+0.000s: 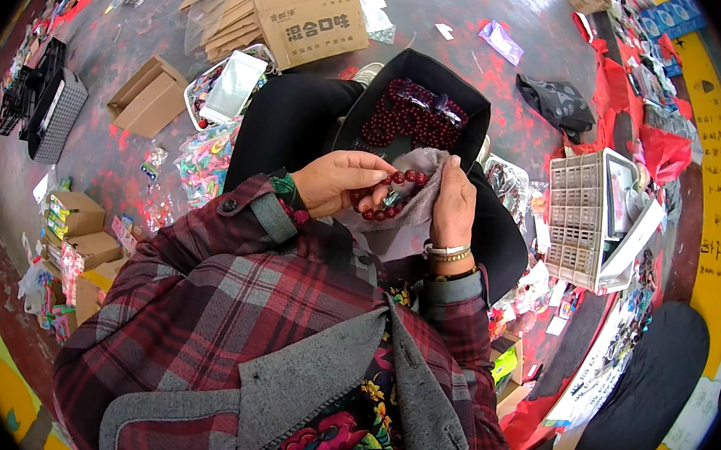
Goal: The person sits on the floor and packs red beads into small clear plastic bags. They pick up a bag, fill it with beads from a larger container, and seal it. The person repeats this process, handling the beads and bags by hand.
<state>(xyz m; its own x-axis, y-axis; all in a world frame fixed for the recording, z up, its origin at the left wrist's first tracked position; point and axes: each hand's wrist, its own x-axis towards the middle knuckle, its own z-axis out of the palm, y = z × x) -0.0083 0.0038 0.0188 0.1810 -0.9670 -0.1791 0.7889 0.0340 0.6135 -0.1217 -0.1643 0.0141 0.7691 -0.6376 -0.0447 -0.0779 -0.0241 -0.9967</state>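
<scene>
Two hands at work over the lap, close together above a black tray. Left hand curled, fingertips pinched on a string of dark red beads. Right hand wrapped around a grey cloth, thumb side pressed to the fabric, holding it cupped under the beads. Beads round, glossy, deep maroon, strung in a loop; upper run lying across the cloth between the two hands, lower run drooping below the left fingers. Something small and green among the beads, perhaps a tassel or a charm, too blurred to tell. More beads of the same colour heaped in the tray, just beyond the hands, beside a clear bag. Bangles on the right wrist, a green band at the left cuff. Plaid jacket with a grey lapel filling the lower view. Well apart on the floor: a cardboard box with flattened cartons behind it, a white crate to the right, small boxes to the left, a dark cushion at lower right.
</scene>
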